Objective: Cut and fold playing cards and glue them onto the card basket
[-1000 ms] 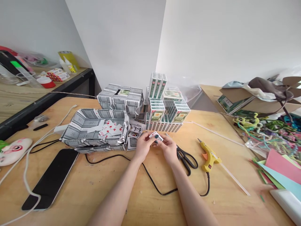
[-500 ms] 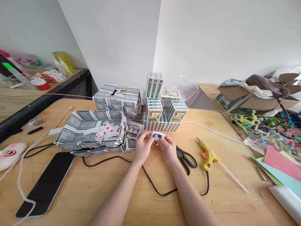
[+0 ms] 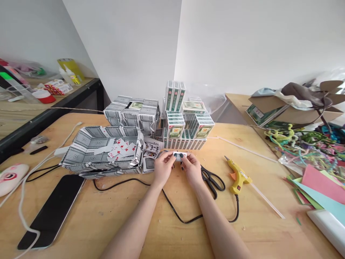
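Observation:
My left hand [image 3: 162, 168] and my right hand [image 3: 192, 168] meet over the middle of the wooden table [image 3: 172, 230]. Both pinch a small folded playing card [image 3: 178, 155] between thumbs and fingertips, patterned back facing me. Just left of my hands stands a tray built from folded cards [image 3: 104, 151] with loose card pieces inside. Behind my hands are stacked green-and-white card boxes [image 3: 185, 124] and a block of folded cards [image 3: 132, 113]. A black cord [image 3: 172, 208] runs under my wrists.
Black scissors [image 3: 212, 181] and a yellow glue gun [image 3: 238, 176] lie right of my right hand. Coloured paper sheets [image 3: 320, 190] and pipe cleaners [image 3: 304, 145] fill the right side. A dark tablet [image 3: 54, 208] and white cable [image 3: 24, 201] lie left.
The card has turned from red face up to patterned back showing, held lower and folded flatter between both hands. The view shifted slightly right.

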Motion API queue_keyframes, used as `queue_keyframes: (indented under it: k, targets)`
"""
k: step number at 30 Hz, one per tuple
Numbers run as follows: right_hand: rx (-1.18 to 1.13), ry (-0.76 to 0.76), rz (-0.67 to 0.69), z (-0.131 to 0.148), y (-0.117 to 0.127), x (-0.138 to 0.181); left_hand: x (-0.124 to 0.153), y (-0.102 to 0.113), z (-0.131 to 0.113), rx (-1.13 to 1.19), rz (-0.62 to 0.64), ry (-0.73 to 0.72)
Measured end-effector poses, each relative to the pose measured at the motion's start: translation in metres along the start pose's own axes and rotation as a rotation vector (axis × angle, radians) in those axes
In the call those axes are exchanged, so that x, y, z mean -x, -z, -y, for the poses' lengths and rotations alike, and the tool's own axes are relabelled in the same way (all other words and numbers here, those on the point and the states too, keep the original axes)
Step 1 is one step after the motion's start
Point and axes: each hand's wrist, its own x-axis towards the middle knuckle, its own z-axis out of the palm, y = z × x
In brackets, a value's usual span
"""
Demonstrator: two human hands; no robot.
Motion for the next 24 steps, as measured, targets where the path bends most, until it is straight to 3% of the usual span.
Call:
queue_keyframes:
  k: [24]
  targets:
    - [0.060,-0.011,-0.031,0.0017,0.0013,-0.0013,-0.0015,-0.0022,0.0004,0.059,-0.034,0.081]
